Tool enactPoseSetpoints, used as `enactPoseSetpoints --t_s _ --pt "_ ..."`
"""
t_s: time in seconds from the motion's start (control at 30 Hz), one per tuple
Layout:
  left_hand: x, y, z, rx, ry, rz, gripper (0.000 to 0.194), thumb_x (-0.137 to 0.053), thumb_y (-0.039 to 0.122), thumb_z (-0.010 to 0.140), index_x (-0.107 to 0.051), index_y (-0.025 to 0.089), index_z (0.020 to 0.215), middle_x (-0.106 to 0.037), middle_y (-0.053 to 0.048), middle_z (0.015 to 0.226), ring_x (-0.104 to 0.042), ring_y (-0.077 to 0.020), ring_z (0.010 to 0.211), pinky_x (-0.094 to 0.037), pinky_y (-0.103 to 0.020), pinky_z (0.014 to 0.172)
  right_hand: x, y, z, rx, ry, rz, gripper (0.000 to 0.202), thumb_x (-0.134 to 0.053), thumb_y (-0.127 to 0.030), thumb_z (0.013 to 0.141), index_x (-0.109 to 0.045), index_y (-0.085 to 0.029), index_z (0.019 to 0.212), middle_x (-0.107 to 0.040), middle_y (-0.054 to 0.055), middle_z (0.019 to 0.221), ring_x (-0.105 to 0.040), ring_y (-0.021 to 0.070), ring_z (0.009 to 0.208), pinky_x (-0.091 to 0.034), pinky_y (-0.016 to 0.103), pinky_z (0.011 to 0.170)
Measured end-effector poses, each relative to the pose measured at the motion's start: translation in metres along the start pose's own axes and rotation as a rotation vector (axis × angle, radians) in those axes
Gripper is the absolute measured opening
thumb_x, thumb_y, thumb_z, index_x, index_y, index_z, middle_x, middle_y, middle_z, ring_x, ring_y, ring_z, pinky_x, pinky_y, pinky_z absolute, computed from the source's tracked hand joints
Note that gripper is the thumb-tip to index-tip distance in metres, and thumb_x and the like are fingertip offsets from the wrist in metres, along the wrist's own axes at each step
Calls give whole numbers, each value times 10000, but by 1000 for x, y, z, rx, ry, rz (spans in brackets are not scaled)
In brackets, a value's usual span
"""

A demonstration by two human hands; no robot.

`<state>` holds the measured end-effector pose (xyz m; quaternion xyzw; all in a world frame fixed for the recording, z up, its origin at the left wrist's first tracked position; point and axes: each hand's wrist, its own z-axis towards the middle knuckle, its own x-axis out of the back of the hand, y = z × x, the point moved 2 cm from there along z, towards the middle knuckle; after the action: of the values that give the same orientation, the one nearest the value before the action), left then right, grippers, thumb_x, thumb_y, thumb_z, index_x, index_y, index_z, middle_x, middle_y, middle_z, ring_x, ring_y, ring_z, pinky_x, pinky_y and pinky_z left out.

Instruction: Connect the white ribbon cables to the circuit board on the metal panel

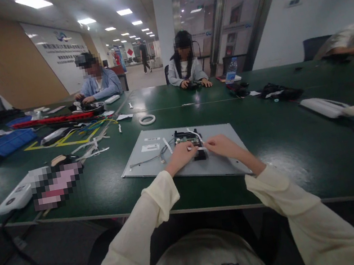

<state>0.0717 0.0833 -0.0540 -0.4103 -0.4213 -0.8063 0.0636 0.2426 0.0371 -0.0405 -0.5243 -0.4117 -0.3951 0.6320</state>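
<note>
A thin white strip is pinched by the left hand and the right hand over a black frame on a gray panel.

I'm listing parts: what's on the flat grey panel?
A black boxy device with green circuit board, a thin grey cable, a white strip and white rectangular labels. The left hand hides part of the device; the panel beneath is covered.
</note>
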Motion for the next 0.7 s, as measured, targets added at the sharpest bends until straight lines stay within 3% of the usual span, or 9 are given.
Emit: enactPoseSetpoints --t_s 0.23,0.7 --pt "-8 6 -1 52 30 268 249 -455 305 830 -638 152 763 -653 -65 750 -585 -173 728 -394 -247 678 -8 0 2 -101 -26 -116 404 -385 -369 854 -621 -138 623 -596 63 620 -470 114 557 -231 228 531" --pt "-9 9 -3 61 1 340 249 -441 303 845 -633 157 784 -666 -74 795 -610 -198 770 -424 -264 679 -8 -4 -1 -104 -20 -160 406 -381 -389 869 -671 -150 716 -640 73 717 -531 135 649 -245 234 552"
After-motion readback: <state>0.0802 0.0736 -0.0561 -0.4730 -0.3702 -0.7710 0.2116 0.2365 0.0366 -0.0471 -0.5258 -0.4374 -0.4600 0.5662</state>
